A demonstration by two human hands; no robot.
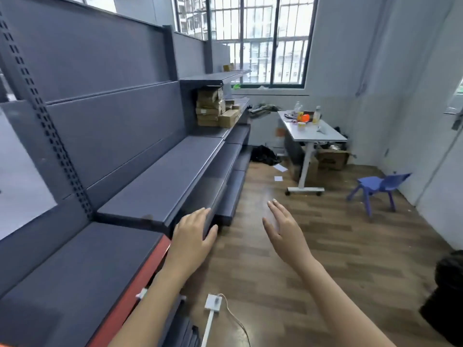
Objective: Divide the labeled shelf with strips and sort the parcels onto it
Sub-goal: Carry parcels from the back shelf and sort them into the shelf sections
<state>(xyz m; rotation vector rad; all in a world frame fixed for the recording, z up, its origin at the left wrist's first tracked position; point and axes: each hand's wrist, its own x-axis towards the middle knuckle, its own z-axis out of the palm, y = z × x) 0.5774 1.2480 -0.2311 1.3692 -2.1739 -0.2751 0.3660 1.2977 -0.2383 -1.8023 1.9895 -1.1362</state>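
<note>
A long dark grey metal shelf unit runs along the left; its nearest board [82, 266] has a red front strip, and the board beyond it [162, 181] is bare. Brown cardboard parcels [213, 108] are stacked on a far board near the window. My left hand [193, 236] hovers palm down at the front edge of the shelf, fingers spread, holding nothing. My right hand [285, 229] is out over the wooden floor, fingers straight and apart, empty too. No divider strips show.
A white table [315, 134] with bottles and cups stands at the back right, a cardboard box [333, 159] under it. A small blue chair [375, 189] sits on the floor. A white adapter with cable [213, 303] lies near my feet. A black object [448, 296] fills the right edge.
</note>
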